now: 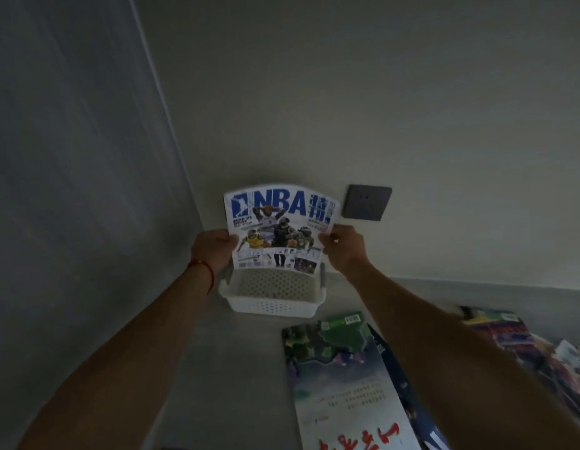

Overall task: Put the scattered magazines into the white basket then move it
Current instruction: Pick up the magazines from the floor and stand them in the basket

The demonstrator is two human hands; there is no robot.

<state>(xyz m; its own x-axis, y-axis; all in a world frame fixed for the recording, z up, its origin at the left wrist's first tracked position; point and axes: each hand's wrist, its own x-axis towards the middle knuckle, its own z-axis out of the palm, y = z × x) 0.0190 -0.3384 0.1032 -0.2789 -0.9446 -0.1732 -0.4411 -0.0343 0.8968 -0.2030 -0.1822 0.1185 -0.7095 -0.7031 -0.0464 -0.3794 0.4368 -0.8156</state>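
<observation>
hands: left (214,251), right (342,251) | gripping NBA magazine (280,225) upright | above white basket (272,292)

magazine (279,228) seemingly above basket (271,292)

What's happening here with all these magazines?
A person is tidying up. Both hands, the left hand and the right hand, hold an NBA magazine upright by its side edges, its bottom edge at the white basket by the wall; no other magazine shows inside. More magazines lie on the floor to the right, including a green-covered magazine and a red and blue magazine.
</observation>
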